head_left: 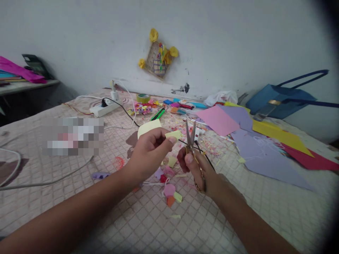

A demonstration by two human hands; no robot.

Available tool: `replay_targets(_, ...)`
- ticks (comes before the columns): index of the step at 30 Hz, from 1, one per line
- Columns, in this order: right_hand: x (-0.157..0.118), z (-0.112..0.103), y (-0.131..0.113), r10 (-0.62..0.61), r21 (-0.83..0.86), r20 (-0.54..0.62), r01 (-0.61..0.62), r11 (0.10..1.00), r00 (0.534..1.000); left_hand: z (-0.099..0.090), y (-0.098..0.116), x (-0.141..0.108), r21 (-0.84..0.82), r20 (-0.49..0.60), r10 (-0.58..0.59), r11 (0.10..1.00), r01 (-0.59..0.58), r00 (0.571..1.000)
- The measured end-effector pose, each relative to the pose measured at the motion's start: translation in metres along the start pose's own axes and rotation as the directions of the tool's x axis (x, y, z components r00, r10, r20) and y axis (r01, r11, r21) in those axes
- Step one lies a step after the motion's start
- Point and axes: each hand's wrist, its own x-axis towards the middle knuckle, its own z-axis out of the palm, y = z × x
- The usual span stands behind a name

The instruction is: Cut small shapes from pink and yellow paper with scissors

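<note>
Between the thumb and fingers of my left hand (152,150) is a small piece of pale yellow paper (172,134). My right hand (202,167) grips a pair of scissors (190,135), its blades pointing up and slightly parted. The blades stand just right of the paper, apart from it. Behind my left hand lies a larger pale yellow sheet (149,127), partly hidden by the hand. Below both hands, paper scraps are scattered on the quilted cover, among them a pink paper circle (169,190) and an orange piece (171,201).
A green cutter (158,114) and a tape roll (143,98) lie farther back. Coloured sheets, including a purple one (265,158), spread at the right before a blue bag (280,100). A power strip (104,108) with trailing cables sits at the left.
</note>
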Motion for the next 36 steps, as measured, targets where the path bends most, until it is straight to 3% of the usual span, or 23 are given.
replay_targets(4, -0.0021, 0.0015, 0.0065, -0.011, -0.155, 0.104, 0.027, 0.988, 0.994, -0.0016, -0.0025, 0.0016, -0.013, 0.012, 0.014, 1.0, -0.014, 1.0)
replay_targets(8, -0.0021, 0.0038, 0.0107, -0.008, -0.171, 0.15, 0.034, 0.985, 0.989, 0.0002, -0.0042, -0.0012, 0.015, 0.043, -0.019, 1.0, 0.018, 0.999)
replay_targets(17, -0.0011, -0.0009, 0.0059, 0.007, -0.186, 0.149, 0.022, 0.982, 0.989, 0.0024, -0.003, -0.0002, 0.052, 0.076, -0.025, 0.998, 0.021, 0.997)
replay_targets(36, -0.0005, -0.0017, 0.0026, 0.043, -0.279, 0.164, 0.005, 0.96, 0.986, 0.0036, -0.0035, -0.0009, 0.133, 0.014, 0.001, 0.991, -0.003, 1.0)
